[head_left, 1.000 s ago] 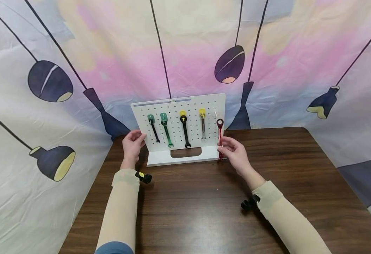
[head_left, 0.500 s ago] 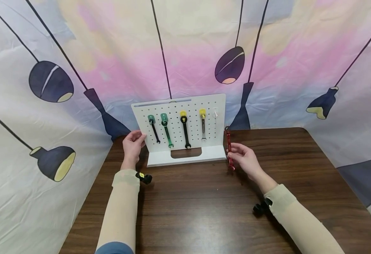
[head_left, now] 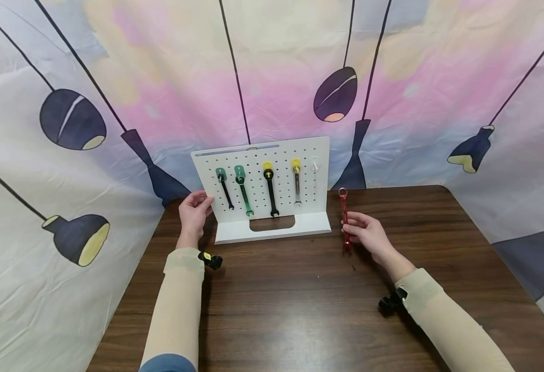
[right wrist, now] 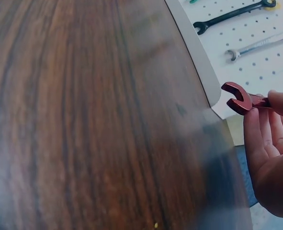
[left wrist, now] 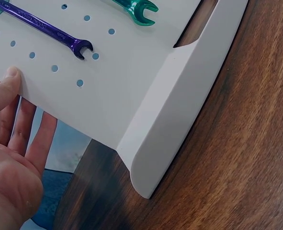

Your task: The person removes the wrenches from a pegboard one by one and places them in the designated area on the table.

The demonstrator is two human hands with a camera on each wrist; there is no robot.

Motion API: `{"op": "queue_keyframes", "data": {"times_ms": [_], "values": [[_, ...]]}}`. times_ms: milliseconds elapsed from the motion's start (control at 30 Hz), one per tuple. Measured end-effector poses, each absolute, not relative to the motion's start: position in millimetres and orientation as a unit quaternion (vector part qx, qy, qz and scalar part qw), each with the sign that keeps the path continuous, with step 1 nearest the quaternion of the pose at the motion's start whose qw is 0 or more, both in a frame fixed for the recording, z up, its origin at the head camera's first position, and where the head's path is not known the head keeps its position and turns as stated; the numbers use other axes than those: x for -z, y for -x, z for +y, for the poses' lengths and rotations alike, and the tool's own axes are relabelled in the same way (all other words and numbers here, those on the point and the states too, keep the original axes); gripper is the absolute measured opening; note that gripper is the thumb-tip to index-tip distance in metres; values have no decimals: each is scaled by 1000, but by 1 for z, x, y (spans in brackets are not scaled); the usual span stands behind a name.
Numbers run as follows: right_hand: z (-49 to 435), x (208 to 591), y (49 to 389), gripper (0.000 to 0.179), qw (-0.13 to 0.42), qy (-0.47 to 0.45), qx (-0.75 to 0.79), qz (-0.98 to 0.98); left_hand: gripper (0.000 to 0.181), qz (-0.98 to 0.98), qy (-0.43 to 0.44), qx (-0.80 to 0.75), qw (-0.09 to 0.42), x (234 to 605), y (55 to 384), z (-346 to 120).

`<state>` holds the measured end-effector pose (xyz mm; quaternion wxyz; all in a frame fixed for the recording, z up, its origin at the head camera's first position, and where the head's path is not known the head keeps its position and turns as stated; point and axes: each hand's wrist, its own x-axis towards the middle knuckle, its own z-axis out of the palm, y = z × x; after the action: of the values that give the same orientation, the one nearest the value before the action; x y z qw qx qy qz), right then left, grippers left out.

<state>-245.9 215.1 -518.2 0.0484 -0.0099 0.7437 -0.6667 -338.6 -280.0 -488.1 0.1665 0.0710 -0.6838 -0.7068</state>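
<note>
A white pegboard stand (head_left: 234,233) stands upright on the table. My left hand (head_left: 192,214) pinches its left edge, thumb in front and fingers behind. Pinched between my right thumb and fingers is a red wrench (head_left: 344,206), its ring end up and its open end down. That right hand (head_left: 369,235) is off the board's right side, apart from it. Wrenches hang on the board: a dark purple one (left wrist: 45,28), a green one (head_left: 244,196), a black one (head_left: 272,194) and a silver one (head_left: 297,186). A clear hook (head_left: 315,164) at the right bears nothing.
The board stands near the far edge of a dark wooden table (head_left: 281,299). Behind it hangs a cloth backdrop (head_left: 272,77) printed with lamps. A small camera (head_left: 211,260) is strapped to the left wrist, another camera (head_left: 390,304) to the right.
My right hand has carried the red wrench from in front of the board's right edge out to the right, away from the board. The left hand has stayed at the left edge.
</note>
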Motion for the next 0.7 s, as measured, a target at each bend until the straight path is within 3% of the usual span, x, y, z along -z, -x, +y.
{"op": "queue_keyframes", "data": {"times_ms": [700], "values": [[221,532,253,53,62,-7,659,749,22,-684,-71,708,163,487,338,-279]]}}
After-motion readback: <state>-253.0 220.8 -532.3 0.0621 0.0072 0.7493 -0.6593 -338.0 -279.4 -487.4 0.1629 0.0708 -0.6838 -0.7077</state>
